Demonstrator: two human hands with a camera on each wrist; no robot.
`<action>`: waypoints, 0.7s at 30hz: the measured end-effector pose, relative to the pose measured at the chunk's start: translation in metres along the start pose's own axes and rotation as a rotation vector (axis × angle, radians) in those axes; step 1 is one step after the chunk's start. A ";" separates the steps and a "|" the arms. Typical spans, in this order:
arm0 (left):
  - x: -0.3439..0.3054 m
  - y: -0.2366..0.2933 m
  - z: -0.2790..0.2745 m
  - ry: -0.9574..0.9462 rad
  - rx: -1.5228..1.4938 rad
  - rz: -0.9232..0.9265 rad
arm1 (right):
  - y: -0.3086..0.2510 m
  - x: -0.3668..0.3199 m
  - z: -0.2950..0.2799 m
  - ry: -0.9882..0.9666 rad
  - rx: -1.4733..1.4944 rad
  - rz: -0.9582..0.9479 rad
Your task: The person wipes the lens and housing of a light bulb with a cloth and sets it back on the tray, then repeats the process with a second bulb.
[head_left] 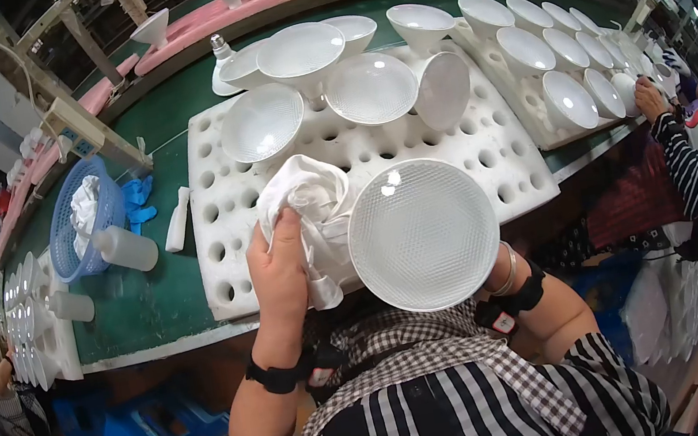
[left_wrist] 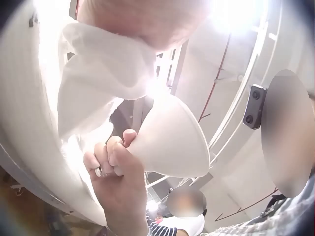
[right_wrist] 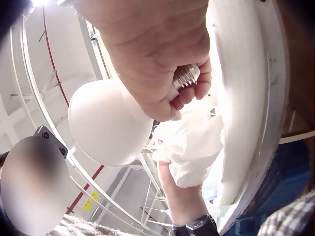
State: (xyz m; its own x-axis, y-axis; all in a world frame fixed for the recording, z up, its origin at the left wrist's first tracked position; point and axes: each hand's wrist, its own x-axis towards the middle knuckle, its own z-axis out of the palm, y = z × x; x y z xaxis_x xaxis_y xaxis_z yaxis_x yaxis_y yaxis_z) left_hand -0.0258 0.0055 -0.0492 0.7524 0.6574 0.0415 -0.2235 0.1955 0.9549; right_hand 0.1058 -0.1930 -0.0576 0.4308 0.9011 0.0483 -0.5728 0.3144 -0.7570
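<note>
Okay, left to right: blue basket [head_left: 62, 236] at 10 o'clock, then our left hand [head_left: 280, 268], fingers curled round a white cloth [head_left: 310, 192]. More bulbs [head_left: 262, 123] stand on the foam board [head_left: 222, 231] at 12. Our big white bulb [head_left: 424, 234]'s near 4, just beside the cloth, right hand [right_wrist: 157, 59] gripping its screw base [right_wrist: 187, 77].
</note>
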 end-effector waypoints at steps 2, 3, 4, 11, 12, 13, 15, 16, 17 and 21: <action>-0.006 0.000 0.001 0.004 0.028 0.016 | 0.011 0.003 -0.020 0.089 -0.491 -0.025; -0.012 0.005 0.004 0.060 0.063 0.075 | 0.014 0.004 -0.023 0.095 -0.493 -0.029; -0.019 0.010 0.006 0.118 0.099 0.135 | 0.017 0.007 -0.023 0.096 -0.559 -0.056; -0.034 0.044 0.044 -0.509 0.978 0.790 | -0.005 0.028 0.022 -0.037 -0.541 -0.237; -0.030 0.042 0.045 -0.491 0.981 0.734 | 0.007 0.035 0.013 -0.044 -0.697 -0.419; -0.016 0.039 0.042 -0.490 0.949 0.730 | 0.020 0.038 0.002 -0.048 -0.851 -0.603; -0.002 0.034 0.042 -0.417 0.619 0.427 | 0.045 0.040 -0.023 0.028 -0.541 -0.157; -0.002 0.038 0.046 -0.357 0.528 0.224 | 0.047 0.034 -0.027 0.070 -0.579 -0.149; -0.005 0.040 0.049 -0.352 0.529 0.227 | 0.043 0.031 -0.022 0.111 -0.617 -0.144; -0.047 0.040 0.058 -0.534 1.031 0.817 | 0.032 0.011 -0.006 -0.094 -0.194 -0.261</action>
State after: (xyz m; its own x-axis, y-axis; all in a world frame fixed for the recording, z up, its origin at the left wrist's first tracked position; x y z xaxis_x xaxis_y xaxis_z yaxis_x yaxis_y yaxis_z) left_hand -0.0340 -0.0596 0.0046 0.8253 -0.0701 0.5603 -0.3328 -0.8621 0.3822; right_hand 0.0963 -0.1746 -0.0852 0.4744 0.8239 0.3100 -0.3043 0.4839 -0.8205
